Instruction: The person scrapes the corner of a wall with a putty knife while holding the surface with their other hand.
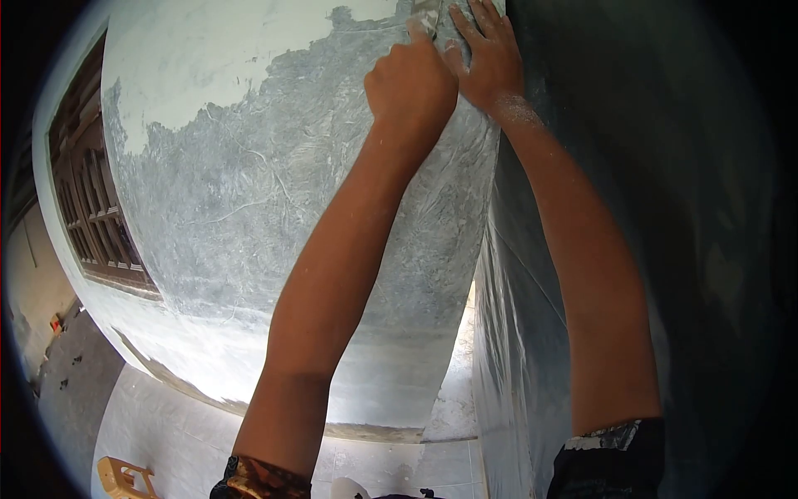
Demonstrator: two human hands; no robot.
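At the top middle, my left hand [411,83] is closed round the handle of a scraper [427,15], whose blade is against the wall [291,183]. The blade is only partly in view at the top edge. Just to the right, my right hand [492,62] lies flat with its fingers spread near the wall's right edge, with pale dust on the hand and wrist. Around both hands the wall is rough and grey, while smooth pale paint remains at the upper left with a ragged border.
A brown wooden window [96,195] is set in the wall at the left. Clear plastic sheeting [507,349] hangs at the right, beside a dark surface. A yellowish plastic stool [125,478] stands on the tiled floor [183,424] at the lower left.
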